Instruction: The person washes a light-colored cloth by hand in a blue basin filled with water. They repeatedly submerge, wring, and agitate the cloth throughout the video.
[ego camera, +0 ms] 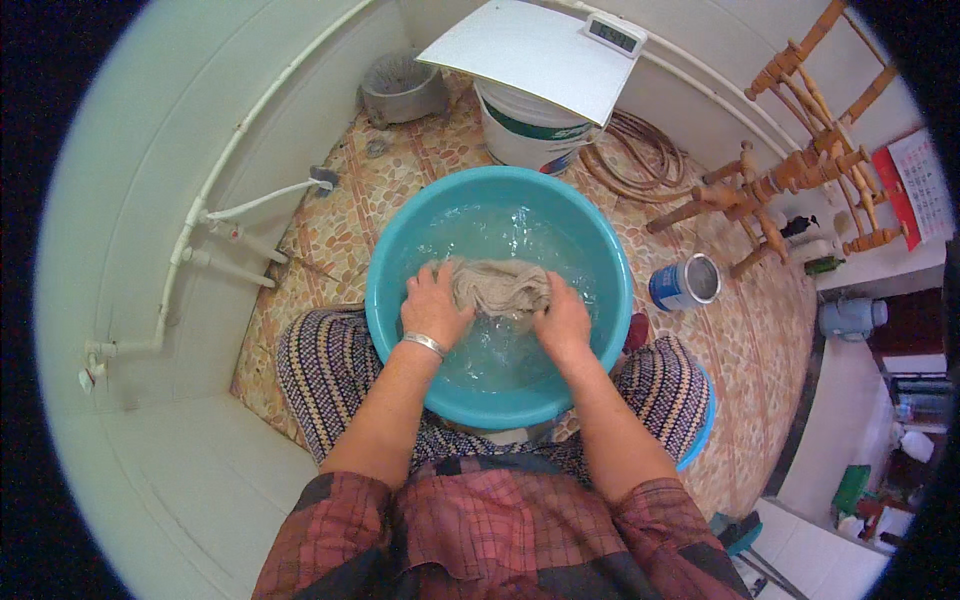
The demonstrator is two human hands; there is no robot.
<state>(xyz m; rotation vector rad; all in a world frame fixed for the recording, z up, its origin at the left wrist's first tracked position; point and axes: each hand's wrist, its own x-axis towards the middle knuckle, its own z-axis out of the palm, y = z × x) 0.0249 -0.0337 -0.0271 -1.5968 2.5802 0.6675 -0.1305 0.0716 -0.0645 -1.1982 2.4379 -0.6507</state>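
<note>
A wet beige cloth is bunched up at the surface of cloudy water in a round turquoise plastic basin. The left end of the cloth is gripped by my left hand, which has a silver bracelet at its wrist. My right hand holds the opposite end, thumb toward the middle. Both hands are inside the basin's rim, low over the water. Folds of the cloth hide some of my fingertips. The basin stands between my knees.
Behind the basin stands a white bucket topped by a white board with a digital clock. A coiled brown hose, a blue tin can and a wooden chair are to the right. White pipes run along the left wall.
</note>
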